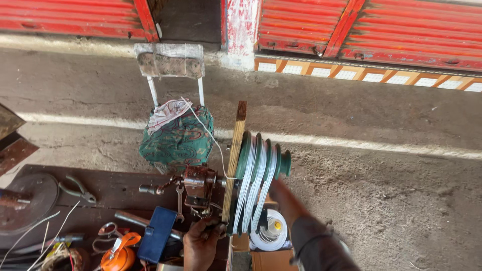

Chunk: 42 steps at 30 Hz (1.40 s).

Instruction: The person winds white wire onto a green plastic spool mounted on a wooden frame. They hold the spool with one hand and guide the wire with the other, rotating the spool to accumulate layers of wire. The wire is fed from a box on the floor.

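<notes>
A hand winding machine [200, 185] stands on a dark bench, with an upright wooden slat [234, 160] and a green stepped former [261, 165] wrapped in white wire [251, 190]. My left hand [201, 243] is curled around a dark handle at the winder's lower end, just left of the slat. My right hand [280, 189] reaches up behind the former from the lower right. It is blurred and partly hidden, and a grey sleeve covers the arm. A white wire strand runs from the slat up toward the chair.
A chair [170, 60] with a green patterned cushion [175, 138] and a white cloth stands behind the bench. On the bench lie pliers [78, 189], a spanner [179, 200], a blue case [157, 233], an orange tape measure [118, 253] and a metal disc [30, 200]. A white wire spool [271, 231] sits below the former.
</notes>
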Each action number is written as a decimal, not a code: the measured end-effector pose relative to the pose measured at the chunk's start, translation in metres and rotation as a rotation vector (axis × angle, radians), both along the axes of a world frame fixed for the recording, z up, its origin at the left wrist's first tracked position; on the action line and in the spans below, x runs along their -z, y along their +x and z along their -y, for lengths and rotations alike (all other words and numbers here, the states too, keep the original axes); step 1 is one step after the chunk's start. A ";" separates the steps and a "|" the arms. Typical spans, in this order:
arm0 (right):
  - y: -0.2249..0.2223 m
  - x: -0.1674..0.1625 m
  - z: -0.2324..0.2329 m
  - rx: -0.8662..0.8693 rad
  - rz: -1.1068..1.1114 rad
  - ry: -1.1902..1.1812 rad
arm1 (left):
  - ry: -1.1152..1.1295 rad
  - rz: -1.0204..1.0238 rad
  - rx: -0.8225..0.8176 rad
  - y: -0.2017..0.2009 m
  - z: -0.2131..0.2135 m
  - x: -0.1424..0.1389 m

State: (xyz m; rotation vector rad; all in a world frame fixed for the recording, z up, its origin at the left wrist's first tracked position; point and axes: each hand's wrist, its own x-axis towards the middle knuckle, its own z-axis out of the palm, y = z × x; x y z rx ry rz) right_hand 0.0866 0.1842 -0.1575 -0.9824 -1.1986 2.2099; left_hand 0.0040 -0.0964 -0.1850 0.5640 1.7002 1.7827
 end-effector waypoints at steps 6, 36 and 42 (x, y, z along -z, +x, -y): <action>0.064 0.056 0.155 -0.107 0.448 0.123 | -0.158 -0.186 -0.010 0.004 0.006 -0.022; 0.002 0.005 0.004 -0.038 -0.062 0.016 | -0.038 -0.057 -0.012 0.002 0.004 -0.002; 0.074 0.066 0.162 -0.220 0.483 0.197 | -0.131 -0.283 -0.019 0.004 0.009 -0.011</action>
